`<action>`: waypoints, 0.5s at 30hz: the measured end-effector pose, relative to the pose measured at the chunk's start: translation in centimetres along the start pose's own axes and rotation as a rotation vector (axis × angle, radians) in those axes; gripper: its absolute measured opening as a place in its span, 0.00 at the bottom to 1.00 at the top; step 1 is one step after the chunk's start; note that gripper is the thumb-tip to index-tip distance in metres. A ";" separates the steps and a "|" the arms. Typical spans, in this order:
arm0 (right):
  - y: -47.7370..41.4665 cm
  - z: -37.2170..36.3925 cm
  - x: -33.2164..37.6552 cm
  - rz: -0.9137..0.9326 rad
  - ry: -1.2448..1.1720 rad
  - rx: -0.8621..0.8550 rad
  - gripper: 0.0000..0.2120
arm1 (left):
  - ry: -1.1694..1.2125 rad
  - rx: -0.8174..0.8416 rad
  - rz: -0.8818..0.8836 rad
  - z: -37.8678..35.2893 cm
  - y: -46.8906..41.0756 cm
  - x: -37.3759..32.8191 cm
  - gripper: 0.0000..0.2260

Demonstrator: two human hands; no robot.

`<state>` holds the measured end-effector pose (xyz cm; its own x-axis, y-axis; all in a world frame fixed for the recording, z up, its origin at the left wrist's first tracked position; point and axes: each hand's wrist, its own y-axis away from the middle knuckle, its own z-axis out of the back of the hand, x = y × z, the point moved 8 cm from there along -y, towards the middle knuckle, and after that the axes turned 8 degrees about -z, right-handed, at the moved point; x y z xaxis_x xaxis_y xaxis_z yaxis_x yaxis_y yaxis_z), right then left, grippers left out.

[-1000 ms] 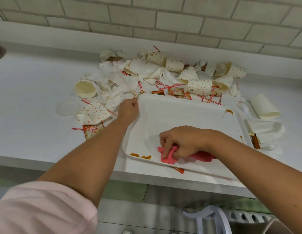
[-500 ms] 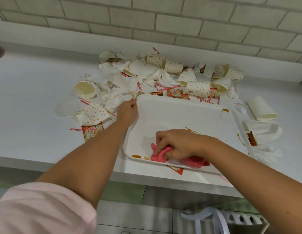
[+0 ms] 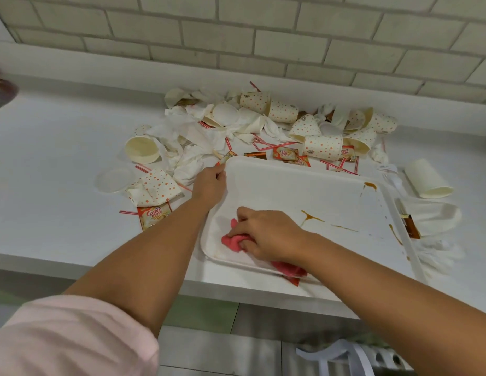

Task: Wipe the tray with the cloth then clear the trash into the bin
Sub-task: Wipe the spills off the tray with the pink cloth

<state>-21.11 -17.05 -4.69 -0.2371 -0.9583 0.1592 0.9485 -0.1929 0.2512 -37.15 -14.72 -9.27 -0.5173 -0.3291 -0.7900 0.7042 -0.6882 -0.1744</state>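
With the left hand (image 3: 209,185) gripping the tray (image 3: 290,185) corner and the right hand (image 3: 266,234) clutching the cloth (image 3: 232,240) there, brown smears (image 3: 311,216) remain and trash (image 3: 236,126) litters the surface (image 3: 60,172), so wiping looks half-done.

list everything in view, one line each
tray: one, white with brown smears, front edge of counter
cloth: one, pink, on tray's near-left part
dotted cups: several, white with orange dots, heaped behind tray
plain cup: one, white, right of tray
napkins: many, white, crumpled among the cups
creamer sachets: several, orange, behind and left of tray
lid: one, translucent white, left of the cups
fork: one, white, right of tray
left hand: grips tray's far-left corner
right hand: presses cloth onto tray
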 end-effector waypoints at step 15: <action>-2.1 -0.7 -0.4 -0.051 -0.039 -0.022 0.14 | 0.040 0.000 -0.007 0.0 0.2 0.2 0.17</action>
<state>-22.85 -16.40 -5.92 -0.2930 -0.9383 0.1838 0.9393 -0.2465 0.2386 -37.08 -14.86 -9.45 -0.5023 -0.2988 -0.8114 0.7008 -0.6903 -0.1796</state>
